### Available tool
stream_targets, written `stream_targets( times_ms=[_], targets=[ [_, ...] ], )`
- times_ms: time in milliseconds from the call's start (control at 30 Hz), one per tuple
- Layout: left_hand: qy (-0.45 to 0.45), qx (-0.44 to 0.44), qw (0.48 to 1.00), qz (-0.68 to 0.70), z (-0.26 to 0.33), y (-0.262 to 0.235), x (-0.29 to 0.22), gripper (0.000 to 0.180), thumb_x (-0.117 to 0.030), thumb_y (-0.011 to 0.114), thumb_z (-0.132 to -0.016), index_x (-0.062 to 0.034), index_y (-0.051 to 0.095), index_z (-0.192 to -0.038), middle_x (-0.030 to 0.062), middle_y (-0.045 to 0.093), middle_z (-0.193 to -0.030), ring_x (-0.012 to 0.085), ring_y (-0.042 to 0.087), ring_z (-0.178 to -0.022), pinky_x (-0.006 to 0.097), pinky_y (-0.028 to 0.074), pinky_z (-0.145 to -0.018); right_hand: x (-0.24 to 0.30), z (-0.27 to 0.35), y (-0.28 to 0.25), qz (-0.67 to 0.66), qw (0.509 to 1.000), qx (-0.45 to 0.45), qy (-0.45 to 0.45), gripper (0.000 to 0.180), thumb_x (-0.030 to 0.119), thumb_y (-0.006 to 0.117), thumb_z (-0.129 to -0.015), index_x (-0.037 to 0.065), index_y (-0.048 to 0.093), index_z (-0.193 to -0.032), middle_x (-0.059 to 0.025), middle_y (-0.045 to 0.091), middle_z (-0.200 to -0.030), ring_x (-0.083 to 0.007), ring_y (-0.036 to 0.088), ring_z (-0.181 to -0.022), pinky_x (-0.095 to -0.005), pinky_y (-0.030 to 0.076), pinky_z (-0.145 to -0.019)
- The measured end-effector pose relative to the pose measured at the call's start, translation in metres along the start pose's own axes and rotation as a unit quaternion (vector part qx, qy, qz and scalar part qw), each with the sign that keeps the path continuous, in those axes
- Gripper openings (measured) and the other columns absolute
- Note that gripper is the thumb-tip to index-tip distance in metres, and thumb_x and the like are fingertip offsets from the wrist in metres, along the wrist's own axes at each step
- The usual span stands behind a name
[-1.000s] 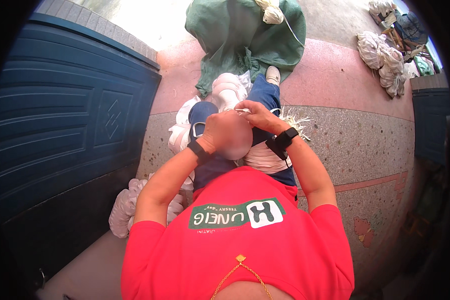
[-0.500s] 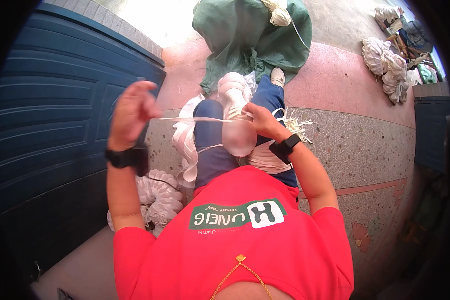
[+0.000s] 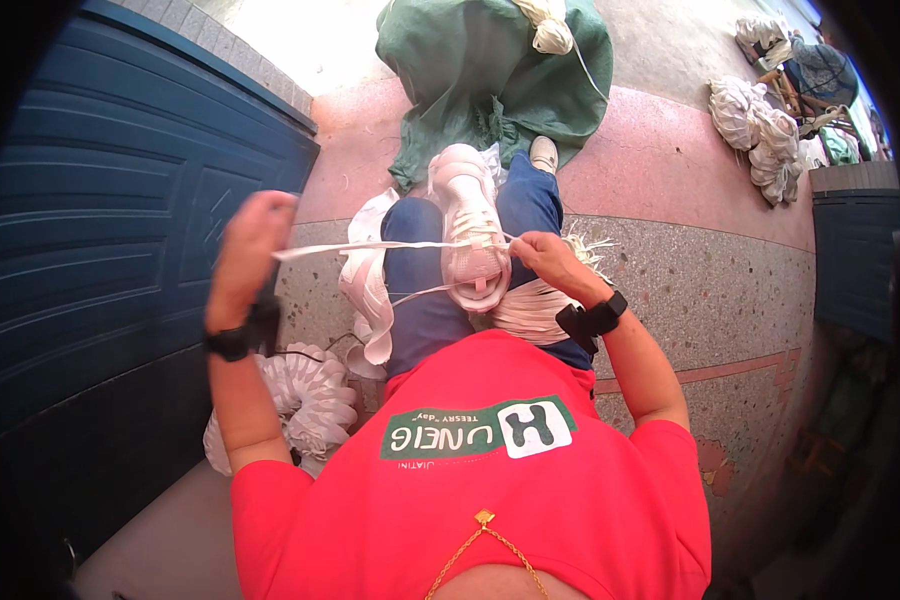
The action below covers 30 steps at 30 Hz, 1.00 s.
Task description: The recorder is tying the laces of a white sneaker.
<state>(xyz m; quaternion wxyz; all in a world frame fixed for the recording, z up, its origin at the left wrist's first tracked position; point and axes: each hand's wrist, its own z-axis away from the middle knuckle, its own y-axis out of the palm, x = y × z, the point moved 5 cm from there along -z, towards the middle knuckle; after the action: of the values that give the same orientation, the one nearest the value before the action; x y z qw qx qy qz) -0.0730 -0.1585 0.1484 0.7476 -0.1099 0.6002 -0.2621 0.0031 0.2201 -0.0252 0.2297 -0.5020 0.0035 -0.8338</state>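
Observation:
A pale pink and white shoe upper lies lengthwise between my thighs, its laced opening toward my body. A flat white shoelace runs almost level from its eyelets out to the left. My left hand, smeared by motion, is raised left of my knee, with the lace's far end at its closed fingers. At the upper's right edge, my right hand pinches the lace between thumb and fingers. A second loose strand hangs from the upper across my left thigh.
More pale uppers drape beside my left thigh, and a ring of them sits on the floor. A bundle of cream laces rests on my right thigh. Ahead is a green cloth-covered heap; a blue panelled door stands left.
My left hand has moved a little left and down, drawing the lace out longer. My right hand has shifted slightly right. The upper's laced opening now shows clearly.

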Motion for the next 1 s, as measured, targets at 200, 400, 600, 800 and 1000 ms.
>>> stream_targets(
  times_ms=[200, 400, 600, 800, 1000],
  targets=[
    [0.045, 0.192, 0.978, -0.063, -0.010, 0.177, 0.075, 0.016, -0.016, 0.061, -0.096, -0.0016, 0.068, -0.096, 0.0077, 0.066, -0.083, 0.0202, 0.063, -0.082, 0.033, 0.050, -0.075, -0.011, -0.003, 0.016, 0.159, 0.981, -0.014, -0.107, 0.031, 0.026, 0.053, -0.098, 0.000, 0.071, -0.100, -0.0214, 0.069, -0.098, -0.0422, 0.065, -0.087, -0.0461, 0.051, -0.079],
    [0.277, 0.005, 0.920, -0.276, -0.016, 0.210, 0.067, 0.009, -0.008, 0.067, -0.085, -0.0003, 0.069, -0.089, 0.0219, 0.064, -0.113, 0.0463, 0.053, -0.120, 0.050, 0.042, -0.106, -0.002, -0.001, 0.012, 0.204, 0.949, -0.134, -0.199, 0.025, 0.024, 0.057, -0.096, 0.007, 0.074, -0.102, -0.0162, 0.066, -0.110, -0.0383, 0.066, -0.095, -0.0456, 0.053, -0.084],
    [0.297, -0.028, 0.891, -0.342, -0.014, 0.210, 0.063, 0.007, -0.010, 0.066, -0.083, -0.0032, 0.068, -0.083, 0.0170, 0.066, -0.099, 0.0395, 0.056, -0.109, 0.048, 0.047, -0.093, 0.001, -0.003, 0.011, 0.260, 0.936, -0.169, -0.166, 0.022, 0.022, 0.058, -0.094, 0.007, 0.074, -0.096, -0.0127, 0.066, -0.108, -0.0354, 0.068, -0.092, -0.0457, 0.055, -0.081],
    [0.262, 0.003, 0.890, -0.374, -0.013, 0.215, 0.060, 0.006, -0.009, 0.062, -0.079, -0.0067, 0.064, -0.074, 0.0108, 0.064, -0.081, 0.0326, 0.055, -0.092, 0.045, 0.045, -0.078, 0.002, -0.006, 0.013, 0.317, 0.904, -0.211, -0.194, 0.018, 0.015, 0.057, -0.089, 0.002, 0.069, -0.086, -0.0141, 0.065, -0.106, -0.0355, 0.067, -0.089, -0.0473, 0.055, -0.079],
    [0.313, 0.034, 0.837, -0.448, -0.015, 0.217, 0.043, 0.004, -0.010, 0.065, -0.077, -0.0076, 0.069, -0.077, 0.0103, 0.066, -0.080, 0.0321, 0.057, -0.092, 0.044, 0.044, -0.078, -0.001, -0.014, 0.018, 0.347, 0.889, -0.204, -0.218, 0.012, 0.012, 0.059, -0.084, 0.004, 0.068, -0.084, -0.0130, 0.064, -0.101, -0.0341, 0.064, -0.090, -0.0471, 0.051, -0.077]
  ],
)
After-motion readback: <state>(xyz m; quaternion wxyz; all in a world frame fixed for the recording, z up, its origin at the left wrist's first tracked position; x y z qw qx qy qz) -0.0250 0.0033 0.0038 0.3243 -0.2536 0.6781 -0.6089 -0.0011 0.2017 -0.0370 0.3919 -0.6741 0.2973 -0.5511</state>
